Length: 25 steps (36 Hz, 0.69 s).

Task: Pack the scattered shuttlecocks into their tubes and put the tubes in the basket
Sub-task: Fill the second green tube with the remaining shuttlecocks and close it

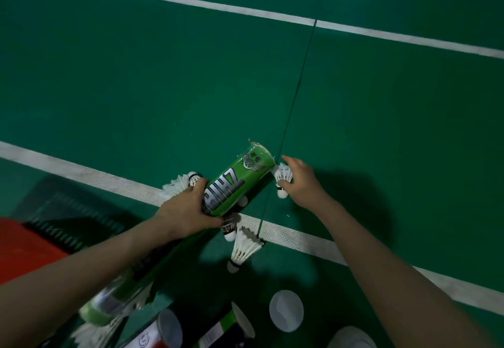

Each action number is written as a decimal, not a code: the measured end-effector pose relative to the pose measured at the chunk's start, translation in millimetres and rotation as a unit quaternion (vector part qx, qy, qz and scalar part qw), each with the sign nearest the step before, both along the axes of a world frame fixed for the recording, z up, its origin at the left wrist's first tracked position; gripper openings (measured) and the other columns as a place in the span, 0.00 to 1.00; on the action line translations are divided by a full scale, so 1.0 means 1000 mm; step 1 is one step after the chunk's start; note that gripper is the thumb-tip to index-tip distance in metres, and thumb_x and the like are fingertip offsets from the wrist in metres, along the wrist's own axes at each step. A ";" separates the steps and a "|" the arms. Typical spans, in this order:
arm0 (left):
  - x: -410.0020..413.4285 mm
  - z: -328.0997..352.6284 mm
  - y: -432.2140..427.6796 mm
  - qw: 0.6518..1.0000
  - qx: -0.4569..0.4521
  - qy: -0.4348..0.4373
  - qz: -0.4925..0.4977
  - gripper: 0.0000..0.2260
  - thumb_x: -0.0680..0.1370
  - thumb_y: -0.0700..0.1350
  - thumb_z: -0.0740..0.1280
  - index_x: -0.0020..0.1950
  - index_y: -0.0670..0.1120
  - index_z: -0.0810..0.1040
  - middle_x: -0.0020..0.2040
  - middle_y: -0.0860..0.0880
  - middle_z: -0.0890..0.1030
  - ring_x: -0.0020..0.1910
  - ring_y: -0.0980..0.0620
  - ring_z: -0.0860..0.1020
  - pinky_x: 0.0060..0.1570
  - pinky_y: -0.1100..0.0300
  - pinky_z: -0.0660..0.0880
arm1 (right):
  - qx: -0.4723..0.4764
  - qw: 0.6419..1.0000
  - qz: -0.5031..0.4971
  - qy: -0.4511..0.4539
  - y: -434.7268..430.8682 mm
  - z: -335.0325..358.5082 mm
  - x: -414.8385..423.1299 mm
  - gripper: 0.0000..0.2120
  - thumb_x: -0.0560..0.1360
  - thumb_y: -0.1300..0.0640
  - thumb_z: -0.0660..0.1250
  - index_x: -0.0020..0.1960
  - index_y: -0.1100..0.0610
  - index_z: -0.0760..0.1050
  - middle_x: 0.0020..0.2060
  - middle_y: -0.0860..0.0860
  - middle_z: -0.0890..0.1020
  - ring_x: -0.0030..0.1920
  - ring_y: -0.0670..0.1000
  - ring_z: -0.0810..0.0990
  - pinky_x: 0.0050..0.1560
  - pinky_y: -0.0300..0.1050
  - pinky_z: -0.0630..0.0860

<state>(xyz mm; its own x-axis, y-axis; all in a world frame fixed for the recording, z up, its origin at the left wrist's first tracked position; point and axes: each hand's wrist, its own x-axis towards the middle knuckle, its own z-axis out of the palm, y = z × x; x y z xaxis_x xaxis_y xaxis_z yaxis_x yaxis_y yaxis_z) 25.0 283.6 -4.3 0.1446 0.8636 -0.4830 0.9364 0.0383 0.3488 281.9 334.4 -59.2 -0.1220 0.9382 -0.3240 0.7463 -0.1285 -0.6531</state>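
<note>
Head view: my left hand (185, 211) grips one green tube (237, 184), my right hand (300, 184) pinches one shuttlecock (283, 174); perhaps three loose shuttlecocks (245, 248) nearby.

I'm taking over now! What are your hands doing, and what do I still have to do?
Left hand grips the green tube near its close end.
Right hand holds one shuttlecock beside the tube's far end, not inside yet.
Second shuttlecock lies by the white line; third shuttlecock pokes out behind the left hand.
Other tubes and loose lids lie nearest you.
Done: nothing I can see. Left: load shuttlecocks, cap tubes, stow them.
</note>
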 end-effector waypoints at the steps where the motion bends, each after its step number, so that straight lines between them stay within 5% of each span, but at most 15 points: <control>1: -0.001 0.000 -0.001 1.000 0.001 0.001 0.000 0.38 0.65 0.66 0.71 0.66 0.51 0.58 0.55 0.45 0.76 0.46 0.45 0.76 0.48 0.52 0.76 | 0.014 0.999 0.000 -0.032 -0.002 -0.003 -0.001 0.26 0.76 0.60 0.64 0.72 0.59 0.63 0.67 0.58 0.70 0.67 0.58 0.67 0.65 0.50 0.66; 4: 0.000 0.001 -0.001 1.000 0.001 0.009 -0.006 0.38 0.66 0.66 0.70 0.66 0.52 0.57 0.55 0.45 0.76 0.46 0.46 0.76 0.48 0.52 0.76 | 0.036 0.996 -0.037 -0.074 -0.009 -0.008 0.000 0.16 0.76 0.61 0.61 0.63 0.61 0.70 0.56 0.60 0.77 0.54 0.58 0.75 0.52 0.49 0.72; 8: 0.003 0.002 -0.001 1.000 -0.002 0.003 -0.026 0.37 0.66 0.64 0.71 0.67 0.52 0.57 0.53 0.46 0.76 0.46 0.47 0.77 0.47 0.54 0.75 | 0.049 0.985 -0.164 0.016 -0.018 0.002 0.010 0.10 0.77 0.61 0.60 0.58 0.59 0.71 0.50 0.54 0.77 0.45 0.53 0.74 0.40 0.43 0.67; 13: 0.007 0.002 -0.003 0.997 -0.016 -0.018 -0.076 0.43 0.61 0.71 0.66 0.68 0.52 0.57 0.58 0.47 0.76 0.48 0.48 0.77 0.47 0.54 0.75 | 0.138 0.895 -0.366 0.212 -0.025 0.039 0.031 0.10 0.78 0.59 0.62 0.59 0.57 0.70 0.50 0.49 0.76 0.49 0.50 0.75 0.47 0.40 0.68; 22: 0.021 0.009 -0.008 0.991 0.031 -0.034 -0.129 0.39 0.64 0.64 0.71 0.68 0.54 0.57 0.58 0.47 0.75 0.46 0.50 0.76 0.45 0.55 0.76 | 0.039 0.919 -0.237 0.313 -0.053 0.056 0.004 0.11 0.82 0.50 0.52 0.59 0.53 0.68 0.49 0.45 0.75 0.47 0.42 0.73 0.48 0.37 0.68; 25: 0.021 0.010 -0.009 0.987 0.047 -0.015 -0.153 0.39 0.67 0.61 0.72 0.70 0.52 0.56 0.59 0.47 0.74 0.47 0.49 0.76 0.46 0.57 0.76 | 0.007 0.940 -0.171 0.296 -0.063 0.060 -0.007 0.19 0.82 0.45 0.48 0.68 0.49 0.65 0.59 0.42 0.72 0.57 0.41 0.71 0.56 0.38 0.65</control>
